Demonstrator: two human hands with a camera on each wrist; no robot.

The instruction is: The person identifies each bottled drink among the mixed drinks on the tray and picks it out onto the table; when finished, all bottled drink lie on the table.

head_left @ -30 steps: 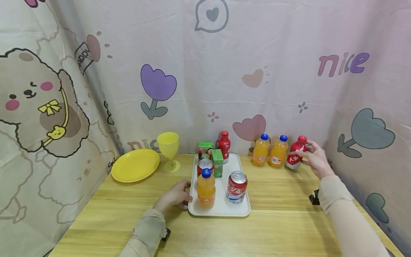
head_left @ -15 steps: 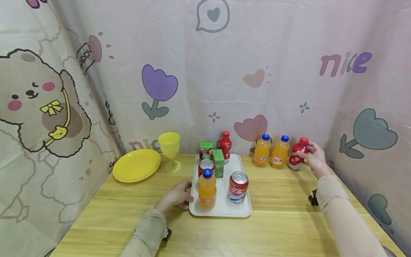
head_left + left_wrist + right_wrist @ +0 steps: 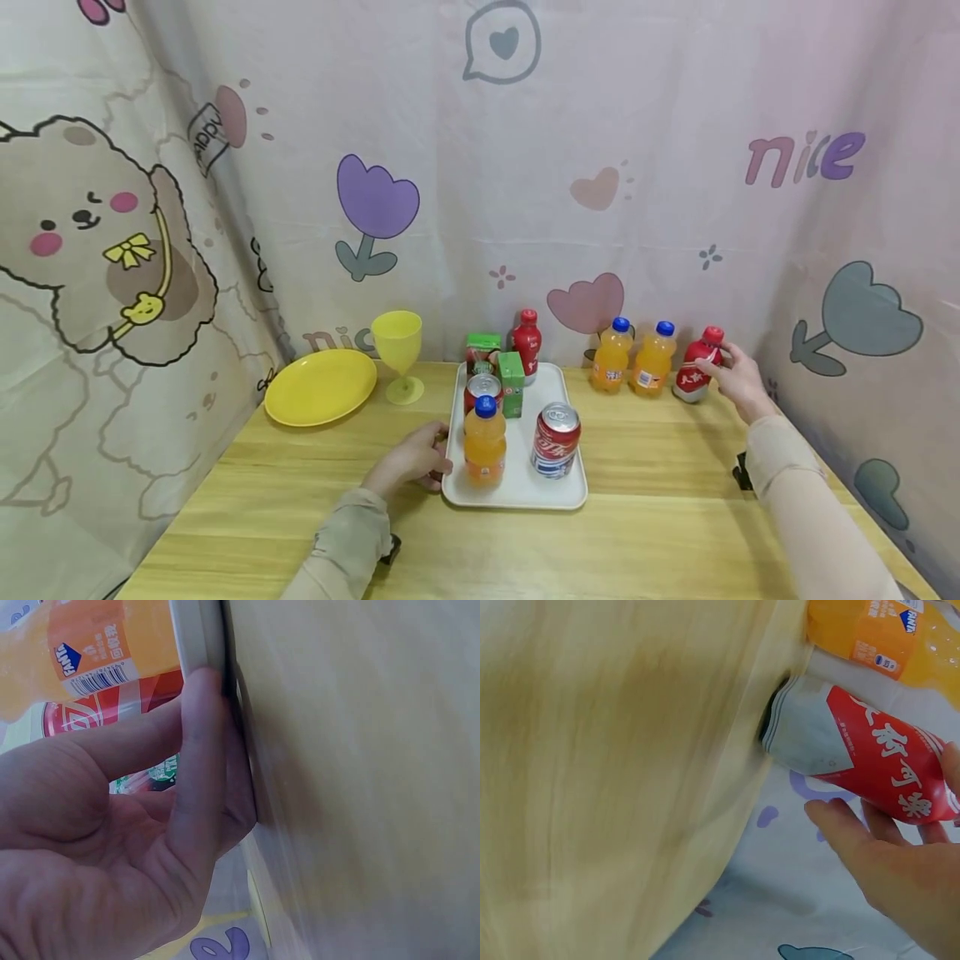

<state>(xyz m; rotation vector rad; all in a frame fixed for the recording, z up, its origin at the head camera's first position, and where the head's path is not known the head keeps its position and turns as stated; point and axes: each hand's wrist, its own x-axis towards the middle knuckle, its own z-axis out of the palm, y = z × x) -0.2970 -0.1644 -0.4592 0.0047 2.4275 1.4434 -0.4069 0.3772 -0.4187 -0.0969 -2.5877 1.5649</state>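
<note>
My left hand [image 3: 414, 457] grips the left rim of a white tray [image 3: 519, 487]; in the left wrist view the thumb lies along the rim [image 3: 199, 637]. The tray bears an orange Fanta bottle [image 3: 484, 450], two red cans, one a Coke can [image 3: 557, 446] at the front right, green juice boxes [image 3: 513, 385] and a red bottle [image 3: 527, 343]. At the back right my right hand [image 3: 741, 382] holds a red-and-white Coca-Cola bottle [image 3: 693, 372] by its upper part. That bottle leans right, its base [image 3: 802, 727] right at the tabletop.
Two orange bottles with blue caps, one of them a Fanta bottle [image 3: 651, 362], stand left of the held bottle. A yellow goblet [image 3: 396, 342] and a yellow plate [image 3: 321, 387] are at the back left. Printed curtains [image 3: 510, 167] hang close behind and beside the wooden table [image 3: 645, 533].
The Coca-Cola bottle in my right hand leans slightly more to the right, its cap a little lower. My left hand and the tray keep their place.
</note>
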